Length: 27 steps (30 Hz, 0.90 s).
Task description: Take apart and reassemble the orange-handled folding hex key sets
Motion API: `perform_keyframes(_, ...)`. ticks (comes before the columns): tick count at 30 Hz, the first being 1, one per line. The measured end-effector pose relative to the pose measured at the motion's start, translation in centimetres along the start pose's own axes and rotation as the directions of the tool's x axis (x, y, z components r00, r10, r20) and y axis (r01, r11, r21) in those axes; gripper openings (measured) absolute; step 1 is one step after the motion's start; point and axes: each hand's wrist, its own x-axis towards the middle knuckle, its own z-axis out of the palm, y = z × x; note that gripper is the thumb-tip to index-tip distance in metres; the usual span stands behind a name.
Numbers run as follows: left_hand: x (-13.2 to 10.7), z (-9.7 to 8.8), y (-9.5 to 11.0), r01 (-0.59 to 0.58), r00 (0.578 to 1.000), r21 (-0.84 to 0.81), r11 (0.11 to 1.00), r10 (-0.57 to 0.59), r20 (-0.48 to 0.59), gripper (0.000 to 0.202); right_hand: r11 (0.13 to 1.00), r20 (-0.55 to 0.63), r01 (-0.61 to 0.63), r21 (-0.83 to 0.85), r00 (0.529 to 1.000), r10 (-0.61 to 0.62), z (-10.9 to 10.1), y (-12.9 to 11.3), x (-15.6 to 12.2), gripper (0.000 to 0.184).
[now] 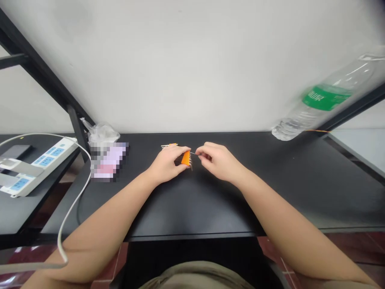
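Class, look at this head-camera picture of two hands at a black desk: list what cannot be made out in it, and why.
- Orange part, head view: too small to identify; the left hand covers half.
- Right hand fingertips: what they pinch is too thin to tell.
- Packet: pixelated.
- Bottle: blurred, label unreadable.
- Power strip: cut off by the left edge.

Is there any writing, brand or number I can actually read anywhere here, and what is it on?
Nothing can be read.
Plastic bottle, green label: white characters, too blurred to read.
Power strip: blue sockets, no readable marking.
Packet by the plastic bag: blurred out.
Orange piece between the left hand and right hand: no print visible.
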Motion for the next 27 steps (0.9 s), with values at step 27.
perform_keyframes(27, 0.13, -0.45, 0.39, -0.011, 0.996, -0.019, 1.0, 0.012, 0.093, 0.046, 0.994, 0.091, 0.074, -0.078, 0.994, -0.067, 0.4, 0.04, -0.32, 0.022)
